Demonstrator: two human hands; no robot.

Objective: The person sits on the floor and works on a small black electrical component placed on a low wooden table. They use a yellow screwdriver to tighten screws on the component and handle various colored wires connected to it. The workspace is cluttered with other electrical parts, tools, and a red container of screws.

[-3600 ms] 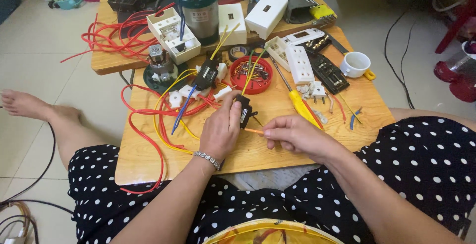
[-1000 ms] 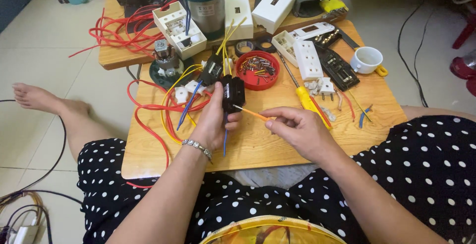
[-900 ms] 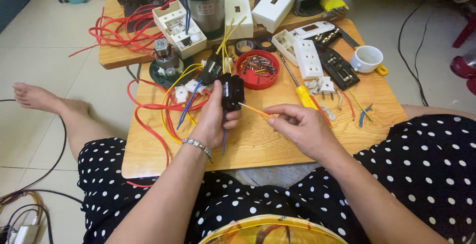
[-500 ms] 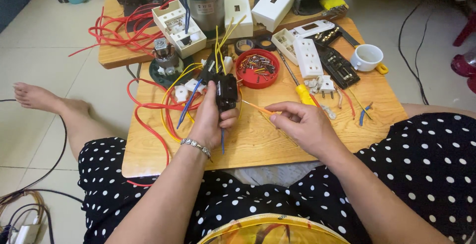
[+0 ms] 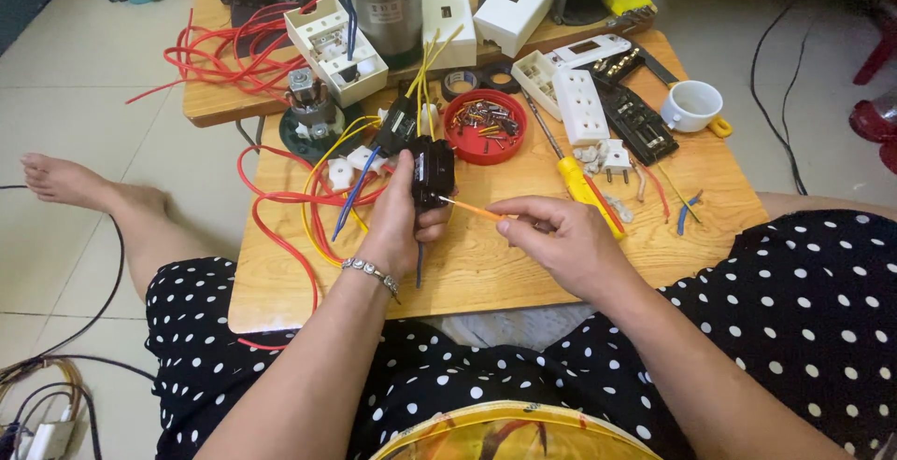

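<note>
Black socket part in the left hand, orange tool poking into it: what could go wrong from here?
1. The orange tool is pinched far back by the right hand; its tip could slip off the black socket part into the left hand fingers.
2. The red dish of small parts sits just behind; a jerk could spill it.
3. Loose red wires by the left wrist could snag.

Red bowl [image 5: 486, 127] of small parts, white mug [image 5: 692, 105], yellow-handled screwdriver [image 5: 587, 191], white socket strip [image 5: 580, 105], red wires [image 5: 224, 49].
</note>
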